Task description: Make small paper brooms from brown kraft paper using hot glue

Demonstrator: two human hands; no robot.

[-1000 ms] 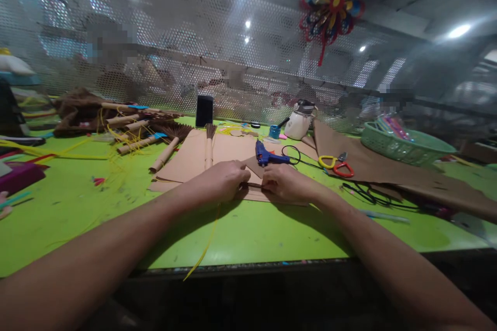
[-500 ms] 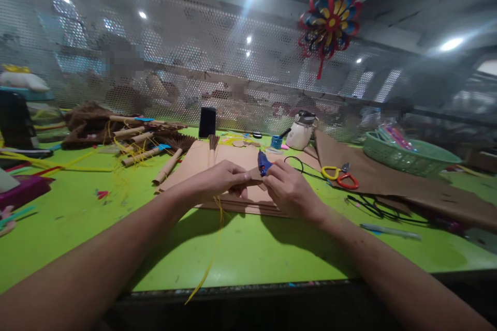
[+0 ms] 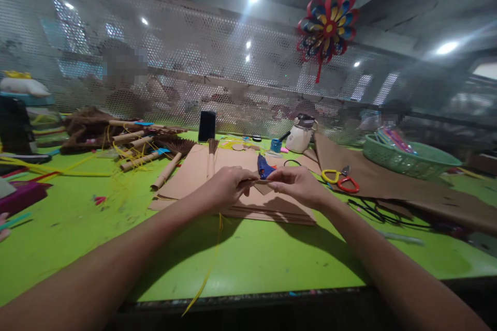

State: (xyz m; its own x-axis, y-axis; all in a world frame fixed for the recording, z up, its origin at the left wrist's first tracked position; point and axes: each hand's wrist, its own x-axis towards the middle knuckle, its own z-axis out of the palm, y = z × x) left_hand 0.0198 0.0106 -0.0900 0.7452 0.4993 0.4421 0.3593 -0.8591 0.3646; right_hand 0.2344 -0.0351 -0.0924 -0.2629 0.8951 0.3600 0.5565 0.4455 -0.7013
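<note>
My left hand (image 3: 228, 186) is closed on one end of a small brown paper strip (image 3: 259, 182), just above a stack of brown cardboard sheets (image 3: 182, 178). At the strip's other end, my right hand (image 3: 301, 185) pinches it between thumb and fingers. Right behind the strip, on the stack, is a blue glue gun (image 3: 264, 166), apart from my fingers. A small rolled paper tube with a fringed end (image 3: 210, 159) rests on the sheets beyond my left hand. Yellow raffia strands (image 3: 209, 269) trail over the table's front edge.
Brown paper rolls (image 3: 142, 159) and a fringed roll (image 3: 166, 170) lie to the left. Scissors (image 3: 339, 178), black cord (image 3: 373, 209) and a green basket (image 3: 411, 158) are on the right. A phone (image 3: 207, 125), a blue jar (image 3: 276, 145) and a white bottle (image 3: 301, 134) stand behind.
My right hand has come away from the glue gun and now grips the right end of the paper strip. The strip is held nearly level between both hands.
</note>
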